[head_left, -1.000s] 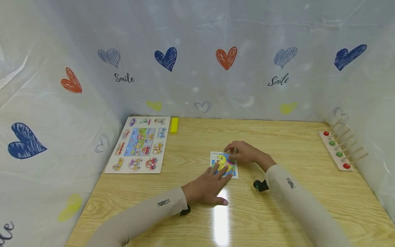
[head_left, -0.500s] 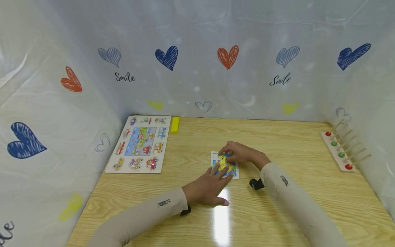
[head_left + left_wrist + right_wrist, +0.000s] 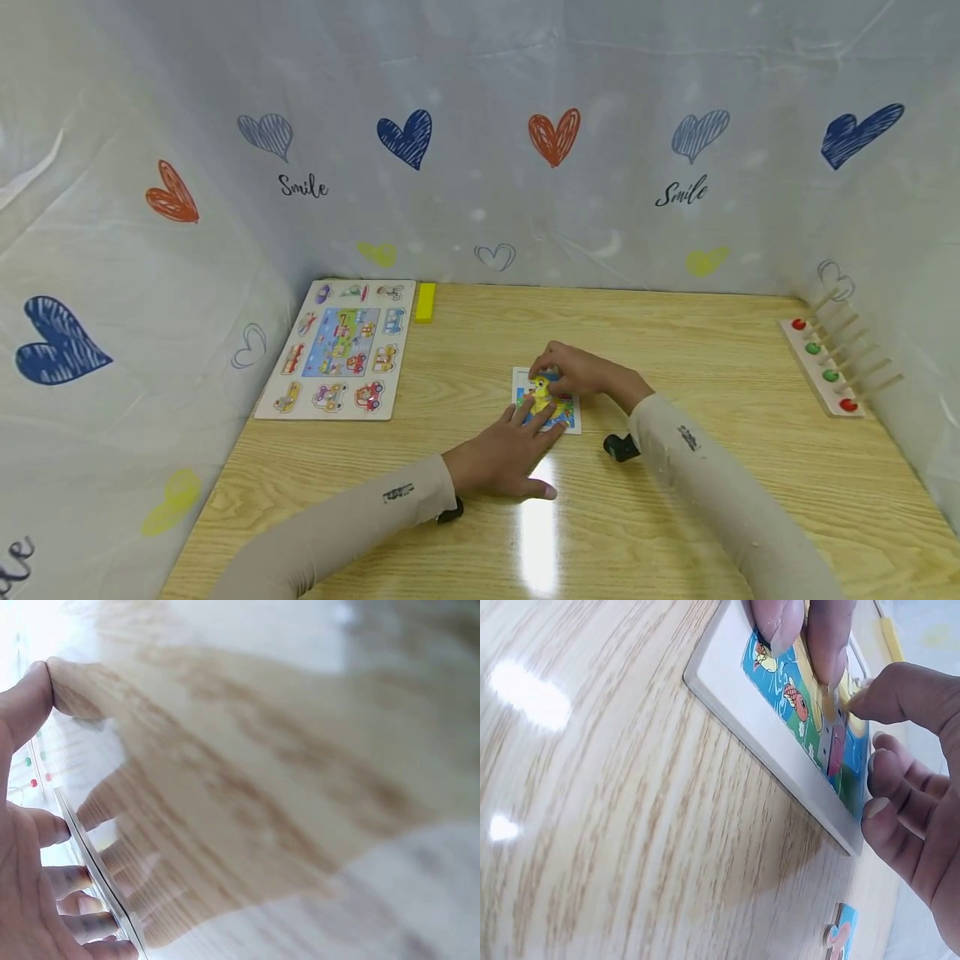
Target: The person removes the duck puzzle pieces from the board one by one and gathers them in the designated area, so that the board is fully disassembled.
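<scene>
A flat, white-edged puzzle board point(image 3: 771, 766) with a yellow animal picture point(image 3: 541, 387) lies on the light wooden table point(image 3: 465, 350), under both hands. The left hand point(image 3: 501, 457) touches its near part, fingers straight and spread, gripping nothing. The right hand point(image 3: 582, 369) has bent fingers at its far part; I cannot tell if they pinch anything. The animal's head points to the table's far edge. The board's longer side is hard to tell.

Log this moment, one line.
Left hand: spread on white-framed picture puzzle; right hand: at puzzle's far side; blue-and-pink piece: off puzzle
</scene>
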The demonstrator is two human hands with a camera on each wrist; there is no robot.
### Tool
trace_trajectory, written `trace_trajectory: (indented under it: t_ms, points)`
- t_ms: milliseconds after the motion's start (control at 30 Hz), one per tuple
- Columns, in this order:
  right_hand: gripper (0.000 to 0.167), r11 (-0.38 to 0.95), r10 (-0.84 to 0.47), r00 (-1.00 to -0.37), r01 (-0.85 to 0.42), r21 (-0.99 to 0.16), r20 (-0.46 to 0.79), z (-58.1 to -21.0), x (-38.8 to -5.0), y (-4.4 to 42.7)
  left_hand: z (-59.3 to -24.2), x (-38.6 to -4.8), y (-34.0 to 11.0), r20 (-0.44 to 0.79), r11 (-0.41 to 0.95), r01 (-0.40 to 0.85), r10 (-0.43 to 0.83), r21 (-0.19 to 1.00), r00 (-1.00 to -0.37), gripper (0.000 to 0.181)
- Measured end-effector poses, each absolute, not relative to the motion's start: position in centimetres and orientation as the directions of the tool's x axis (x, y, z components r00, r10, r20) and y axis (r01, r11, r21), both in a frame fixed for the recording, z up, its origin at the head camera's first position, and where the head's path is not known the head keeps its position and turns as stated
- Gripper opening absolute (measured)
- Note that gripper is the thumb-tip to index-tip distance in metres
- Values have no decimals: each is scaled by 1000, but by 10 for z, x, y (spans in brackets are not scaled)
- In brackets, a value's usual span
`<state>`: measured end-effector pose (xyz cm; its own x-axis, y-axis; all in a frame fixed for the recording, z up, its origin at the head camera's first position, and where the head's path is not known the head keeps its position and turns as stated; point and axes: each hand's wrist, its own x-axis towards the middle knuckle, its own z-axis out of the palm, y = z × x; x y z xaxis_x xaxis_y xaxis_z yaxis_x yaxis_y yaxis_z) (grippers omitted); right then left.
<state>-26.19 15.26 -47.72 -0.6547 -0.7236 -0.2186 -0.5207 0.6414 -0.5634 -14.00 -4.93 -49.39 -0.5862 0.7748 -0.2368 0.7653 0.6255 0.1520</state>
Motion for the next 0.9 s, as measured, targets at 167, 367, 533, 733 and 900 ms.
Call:
trace_trajectory:
  t_ms: [167, 367, 533, 733, 900]
  points:
    - [35, 626, -730, -651, -515, -585, -207, -476, -261, 150, -494, -139, -49, -233, 625, 767, 775, 146, -587, 94]
    - [32, 620, -730, -653, -512, -594, -200, -478, -261, 151, -492, -138, -49, -231, 622, 771, 777, 140, -585, 94]
    - [36, 611, -736, -649, -513, -603, -194, -478, -260, 152, -492, -138, -50, -225, 619, 774, 779, 133, -585, 94]
    - [38, 601, -748, -632, -517, -610, -202, -478, -260, 152, -491, -138, -50, -227, 619, 774, 780, 135, -584, 94]
    - [38, 597, -753, -627, -521, -610, -201, -477, -259, 151, -489, -138, -50, -237, 619, 775, 778, 128, -582, 93]
